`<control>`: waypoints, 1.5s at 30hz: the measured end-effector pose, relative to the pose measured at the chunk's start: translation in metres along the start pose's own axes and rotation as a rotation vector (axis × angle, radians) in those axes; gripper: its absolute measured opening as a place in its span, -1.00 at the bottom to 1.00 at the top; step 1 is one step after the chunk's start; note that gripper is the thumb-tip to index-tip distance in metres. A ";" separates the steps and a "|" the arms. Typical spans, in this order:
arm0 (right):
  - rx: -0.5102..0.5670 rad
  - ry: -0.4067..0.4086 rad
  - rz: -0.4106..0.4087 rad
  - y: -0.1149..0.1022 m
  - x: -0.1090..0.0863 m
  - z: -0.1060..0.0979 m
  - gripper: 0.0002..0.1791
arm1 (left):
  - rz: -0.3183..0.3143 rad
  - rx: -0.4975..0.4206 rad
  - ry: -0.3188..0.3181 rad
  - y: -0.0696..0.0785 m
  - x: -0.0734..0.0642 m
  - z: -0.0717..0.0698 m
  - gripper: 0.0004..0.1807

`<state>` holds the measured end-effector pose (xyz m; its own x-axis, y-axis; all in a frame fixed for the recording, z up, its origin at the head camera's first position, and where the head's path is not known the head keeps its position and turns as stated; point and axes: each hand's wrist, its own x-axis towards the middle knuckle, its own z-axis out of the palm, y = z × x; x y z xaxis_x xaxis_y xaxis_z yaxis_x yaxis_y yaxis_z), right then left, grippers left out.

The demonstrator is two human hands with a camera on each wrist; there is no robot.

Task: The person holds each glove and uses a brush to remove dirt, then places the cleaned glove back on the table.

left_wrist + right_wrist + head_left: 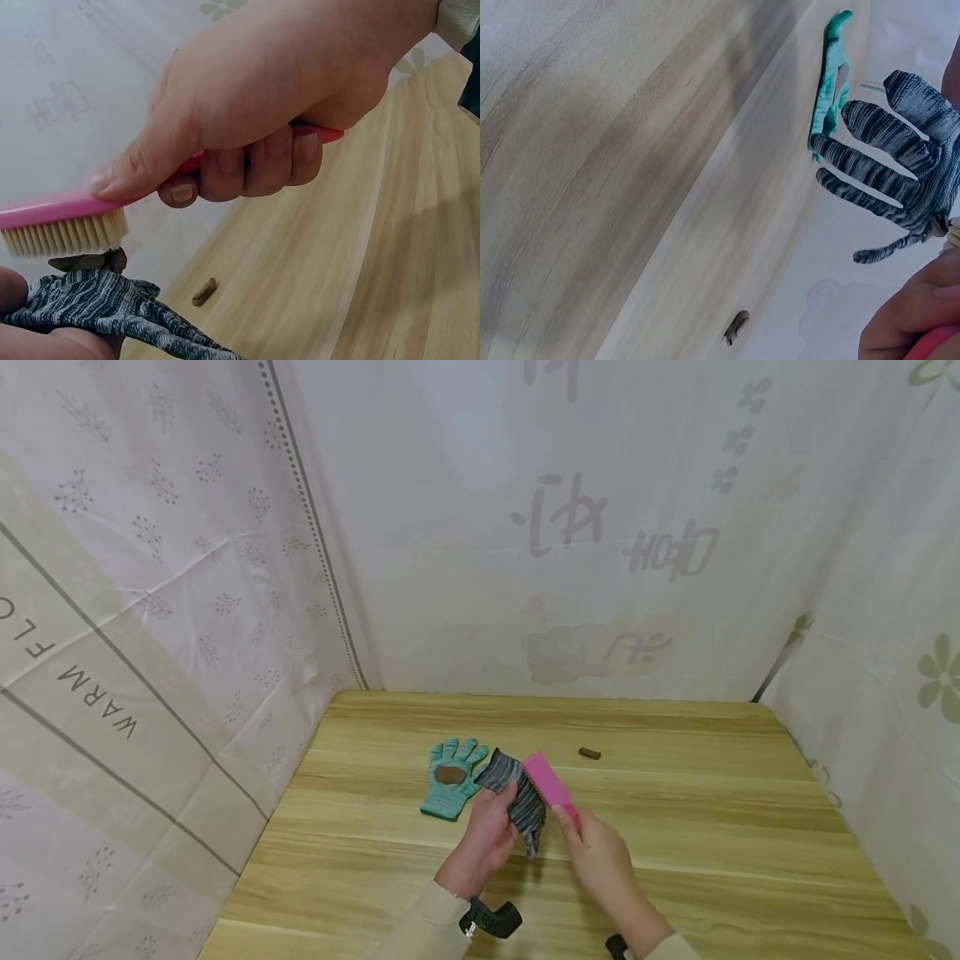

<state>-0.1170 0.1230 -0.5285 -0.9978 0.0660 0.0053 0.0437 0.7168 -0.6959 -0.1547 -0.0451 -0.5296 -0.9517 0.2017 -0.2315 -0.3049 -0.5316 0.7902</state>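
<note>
My left hand [487, 833] holds a dark grey, streaked knit glove [498, 767] above the table, thumb on top of it. The glove's limp fingers hang down in the right wrist view. A pink brush [549, 782] with pale bristles [67, 236] is gripped by its handle in my right hand [602, 857], the thumb lying along its back. Between bristles and glove sits a brown lump [86, 262] in the left wrist view; whether the bristles touch it I cannot tell. Left of my left hand, a green knit glove [444, 803] lies flat, a brown patch [450, 774] on it.
A small brown piece [589, 753] lies on the wood-grain table [712, 810] to the right of the brush. Patterned cloth [450, 568] hangs behind the table and at both sides. Dark wrist straps [491, 918] sit on the forearms.
</note>
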 end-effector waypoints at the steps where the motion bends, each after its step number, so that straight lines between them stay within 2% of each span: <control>1: -0.010 0.004 -0.005 0.000 0.000 0.001 -0.42 | 0.003 0.003 -0.005 0.000 0.000 0.000 -0.57; 5: -0.034 0.006 -0.004 -0.001 0.000 0.002 -0.42 | 0.005 0.011 -0.020 0.000 -0.001 0.001 -0.55; 13: -0.054 -0.003 0.011 0.001 0.003 0.000 -0.40 | -0.013 0.021 -0.011 0.000 -0.002 0.000 -0.55; 30: -0.063 0.001 0.011 0.005 0.006 -0.005 -0.41 | -0.026 -0.050 -0.003 -0.001 -0.002 0.000 -0.54; 39: -0.070 0.003 0.019 0.007 0.007 -0.005 -0.39 | -0.033 -0.060 0.003 -0.001 -0.003 0.001 -0.53; 45: -0.072 0.014 0.025 0.010 0.009 -0.004 -0.42 | -0.031 -0.059 -0.016 -0.001 -0.003 0.000 -0.54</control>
<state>-0.1257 0.1334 -0.5326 -0.9956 0.0936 -0.0007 0.0722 0.7629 -0.6424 -0.1515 -0.0448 -0.5300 -0.9413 0.2311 -0.2459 -0.3359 -0.5722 0.7481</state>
